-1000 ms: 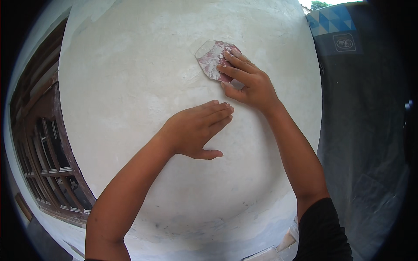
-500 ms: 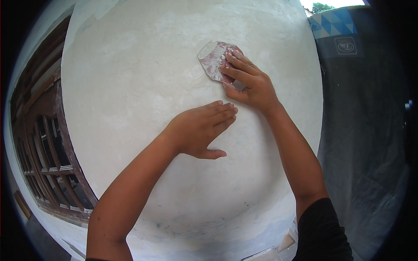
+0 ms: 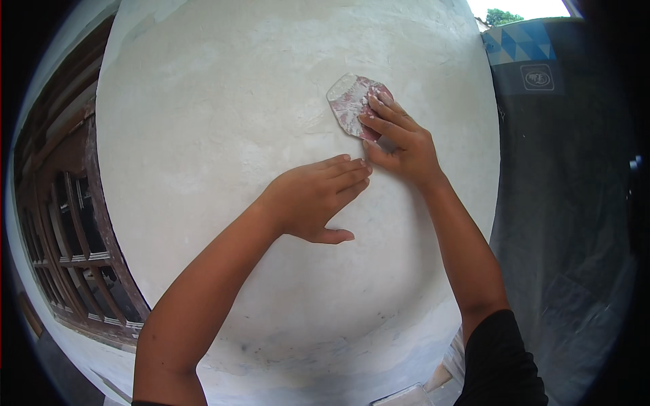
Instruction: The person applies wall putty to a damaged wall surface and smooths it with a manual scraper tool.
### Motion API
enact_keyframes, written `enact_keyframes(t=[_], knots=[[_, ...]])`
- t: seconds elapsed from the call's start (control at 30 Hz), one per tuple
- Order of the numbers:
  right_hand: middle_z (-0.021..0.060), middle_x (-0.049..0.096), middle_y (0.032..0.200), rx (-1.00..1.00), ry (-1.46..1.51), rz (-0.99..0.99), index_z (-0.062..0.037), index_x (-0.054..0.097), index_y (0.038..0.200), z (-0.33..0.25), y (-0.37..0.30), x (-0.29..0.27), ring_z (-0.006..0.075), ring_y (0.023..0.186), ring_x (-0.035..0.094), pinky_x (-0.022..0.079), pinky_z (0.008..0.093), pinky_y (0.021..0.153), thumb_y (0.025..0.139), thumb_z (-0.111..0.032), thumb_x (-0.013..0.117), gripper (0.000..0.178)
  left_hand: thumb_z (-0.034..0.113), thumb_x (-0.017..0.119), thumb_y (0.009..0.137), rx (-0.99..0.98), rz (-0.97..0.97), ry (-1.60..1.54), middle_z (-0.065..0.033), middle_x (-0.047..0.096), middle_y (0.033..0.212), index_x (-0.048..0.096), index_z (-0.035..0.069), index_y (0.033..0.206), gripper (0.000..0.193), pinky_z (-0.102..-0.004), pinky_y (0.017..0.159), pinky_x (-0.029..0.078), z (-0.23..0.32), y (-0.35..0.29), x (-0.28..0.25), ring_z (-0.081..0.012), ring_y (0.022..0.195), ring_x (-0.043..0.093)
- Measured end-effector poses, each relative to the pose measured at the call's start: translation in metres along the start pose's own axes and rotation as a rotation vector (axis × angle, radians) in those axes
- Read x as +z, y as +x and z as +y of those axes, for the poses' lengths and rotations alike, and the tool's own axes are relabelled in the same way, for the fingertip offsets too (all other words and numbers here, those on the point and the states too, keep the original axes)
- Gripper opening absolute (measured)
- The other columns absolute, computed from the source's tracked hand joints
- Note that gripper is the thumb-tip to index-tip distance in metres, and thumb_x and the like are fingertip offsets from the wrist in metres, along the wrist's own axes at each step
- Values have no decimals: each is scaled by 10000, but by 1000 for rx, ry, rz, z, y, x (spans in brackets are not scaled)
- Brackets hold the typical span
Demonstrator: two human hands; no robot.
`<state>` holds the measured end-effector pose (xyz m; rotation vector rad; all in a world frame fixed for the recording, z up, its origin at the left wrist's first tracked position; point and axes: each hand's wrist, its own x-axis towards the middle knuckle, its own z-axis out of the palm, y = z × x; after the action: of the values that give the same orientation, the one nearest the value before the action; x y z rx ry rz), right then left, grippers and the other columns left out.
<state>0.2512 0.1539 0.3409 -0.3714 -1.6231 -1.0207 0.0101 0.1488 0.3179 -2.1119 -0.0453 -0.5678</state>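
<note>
A brown wooden window frame (image 3: 64, 237) is seen at the left; a dark tarpaulin (image 3: 562, 203) hangs at the right.

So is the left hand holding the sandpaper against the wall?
No, the left hand lies flat and bare on the white wall, while the right hand presses the worn sandpaper piece to it.

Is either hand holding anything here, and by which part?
The right hand presses a sandpaper piece to the wall, fingers on its lower right. The left hand lies flat, holding nothing.
</note>
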Motion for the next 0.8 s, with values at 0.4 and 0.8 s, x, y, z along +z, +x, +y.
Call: enact_keyframes(t=[0.4, 0.8], knots=[[121, 660, 1352, 21, -34, 13, -140, 770, 1144, 7, 12, -6, 314, 1317, 581, 528, 391, 1050, 776, -121, 778, 368, 485, 768, 811, 12, -9, 11, -155, 559, 1434, 583, -43, 1323, 759, -412, 1199, 382, 1, 2, -1, -280, 1379, 500], [86, 684, 1320, -8, -43, 45, -126, 779, 1124, 6, 6, -11, 299, 1306, 594, 522, 405, 1060, 740, -105, 809, 386, 479, 772, 811, 7, 5, -7, -148, 562, 1431, 593, -38, 1312, 742, -414, 1201, 381, 2, 4, 0, -272, 1381, 500]])
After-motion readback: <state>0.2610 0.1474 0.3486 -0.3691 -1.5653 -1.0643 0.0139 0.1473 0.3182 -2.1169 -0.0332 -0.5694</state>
